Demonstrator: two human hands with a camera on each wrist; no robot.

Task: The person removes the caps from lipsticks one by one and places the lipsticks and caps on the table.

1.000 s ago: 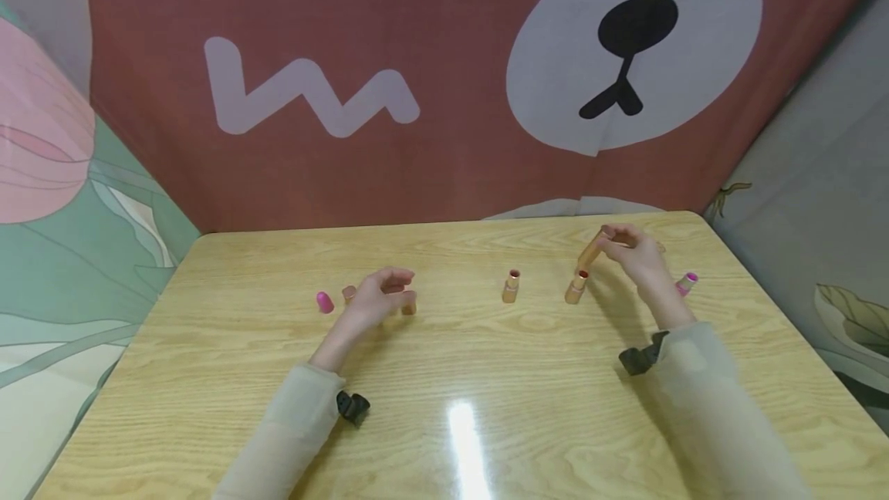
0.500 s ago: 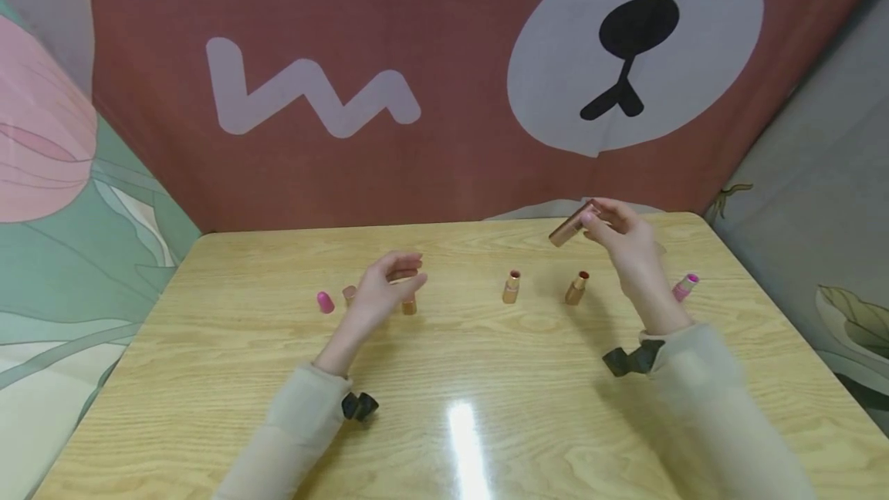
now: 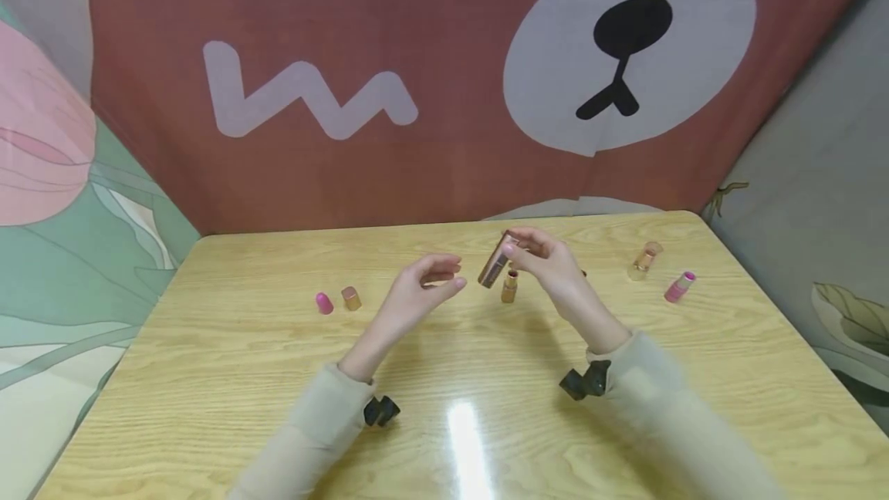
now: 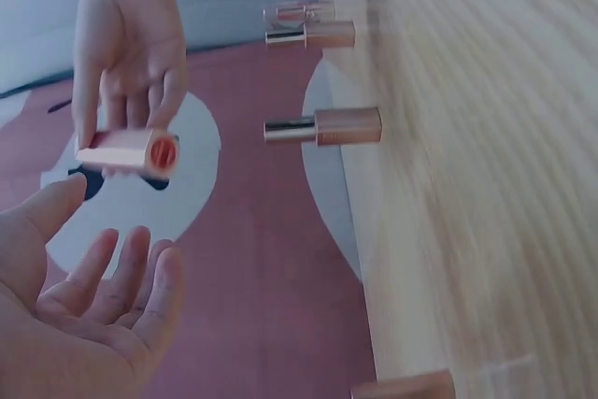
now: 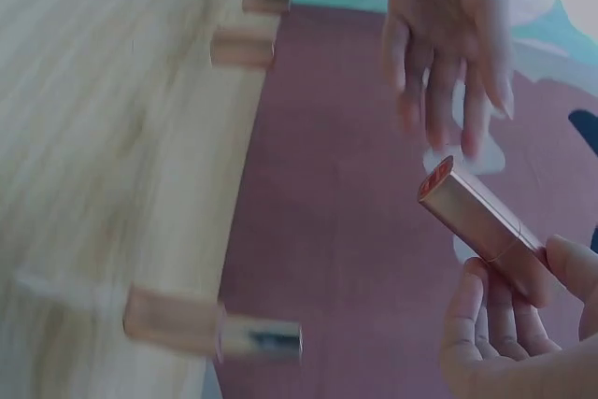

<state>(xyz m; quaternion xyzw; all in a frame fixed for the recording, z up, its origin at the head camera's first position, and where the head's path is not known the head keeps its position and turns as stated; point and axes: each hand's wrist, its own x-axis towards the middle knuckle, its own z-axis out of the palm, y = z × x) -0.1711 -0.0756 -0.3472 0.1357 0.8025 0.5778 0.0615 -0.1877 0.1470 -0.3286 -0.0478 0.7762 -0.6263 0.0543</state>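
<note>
My right hand [image 3: 556,272] pinches a rose-gold lipstick [image 3: 495,261] by its upper end and holds it tilted above the table. In the right wrist view the capped lipstick [image 5: 476,212] shows a seam near my fingertips and a red-marked end facing my left hand. My left hand [image 3: 417,292] hovers to its left, fingers loosely bent and thumb apart, holding nothing. Just below the held tube stands an uncapped lipstick [image 3: 510,289] with a gold collar. Another uncapped lipstick [image 4: 332,35] is mostly hidden behind my right hand in the head view.
At the left stand a pink cap [image 3: 324,303] and a rose-gold cap [image 3: 351,298]. Another rose-gold cap [image 5: 243,47] appears in the right wrist view. A clear-cased tube [image 3: 644,261] and a pink lipstick base [image 3: 679,287] stand at the right. A printed cloth [image 3: 458,176] hangs behind the table.
My right hand has lifted the lipstick from the right side and carried it left to the middle. My left hand has moved right toward it, still holding nothing.
</note>
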